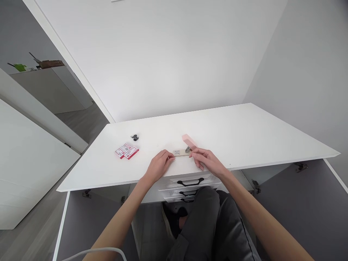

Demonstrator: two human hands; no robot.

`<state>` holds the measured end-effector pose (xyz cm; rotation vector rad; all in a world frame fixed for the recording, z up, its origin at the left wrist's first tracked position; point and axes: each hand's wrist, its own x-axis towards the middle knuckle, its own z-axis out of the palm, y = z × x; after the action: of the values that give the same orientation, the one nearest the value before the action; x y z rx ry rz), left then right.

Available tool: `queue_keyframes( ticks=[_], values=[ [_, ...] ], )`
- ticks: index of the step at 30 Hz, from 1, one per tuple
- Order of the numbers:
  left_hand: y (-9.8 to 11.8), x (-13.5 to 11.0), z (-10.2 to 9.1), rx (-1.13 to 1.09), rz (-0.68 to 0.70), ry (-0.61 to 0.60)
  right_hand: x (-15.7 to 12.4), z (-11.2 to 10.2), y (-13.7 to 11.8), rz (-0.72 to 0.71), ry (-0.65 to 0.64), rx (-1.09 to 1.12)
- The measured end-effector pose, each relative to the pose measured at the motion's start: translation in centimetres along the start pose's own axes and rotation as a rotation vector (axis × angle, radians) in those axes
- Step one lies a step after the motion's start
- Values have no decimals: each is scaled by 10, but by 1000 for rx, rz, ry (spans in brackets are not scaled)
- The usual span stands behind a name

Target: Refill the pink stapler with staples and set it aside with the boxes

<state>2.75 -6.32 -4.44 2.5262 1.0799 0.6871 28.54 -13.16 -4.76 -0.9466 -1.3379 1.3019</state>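
On the white cabinet top [244,134], near its front edge, lies a small flat cream strip [181,153] with a printed grey mark. My left hand [161,165] rests at the strip's left end with its fingers closed together against it. My right hand [208,160] is closed at the other end, thumb and fingers pinched together; they hide what they grip. A small metal clip-like piece [187,149] shows beside those fingers. Above it a translucent pink piece [189,140] slants up to the left; its lower end meets my right fingertips.
Red-and-white printed cards [127,150] and a small black object [135,137] lie to the left. Below are drawers with black handles [190,182] and open cabinet doors [307,203] on both sides. A white cable [106,249] crosses at bottom left.
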Motion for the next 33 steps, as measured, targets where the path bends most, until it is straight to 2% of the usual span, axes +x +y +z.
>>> queue_keyframes(
  ticks=[4, 9, 12, 15, 17, 20, 22, 26, 33],
  values=[
    [-3, 1, -3, -83, -18, 58, 0, 0, -1, 0, 4, 2],
    [0, 2, -6, -275, -200, 133, 0, 3, 0, -7, 40, 12],
    [-1, 3, -7, -292, -239, 187, 0, 2, 1, -29, 101, -3],
    [-5, 4, -7, -304, -241, 229, 1, -6, 4, -77, 213, 7],
    [-9, 5, -6, -328, -273, 260, 3, -14, 7, -105, 338, 3],
    [-11, 5, -5, -364, -381, 308, 7, -21, 12, -108, 508, -106],
    [-10, 5, -5, -389, -416, 322, 10, -21, 14, -124, 557, -213],
    [-2, 6, -6, -424, -370, 307, 15, -17, 15, -178, 500, -412],
    [10, 17, 5, -482, -289, 241, 24, -21, 22, -139, 316, -622]
  ],
)
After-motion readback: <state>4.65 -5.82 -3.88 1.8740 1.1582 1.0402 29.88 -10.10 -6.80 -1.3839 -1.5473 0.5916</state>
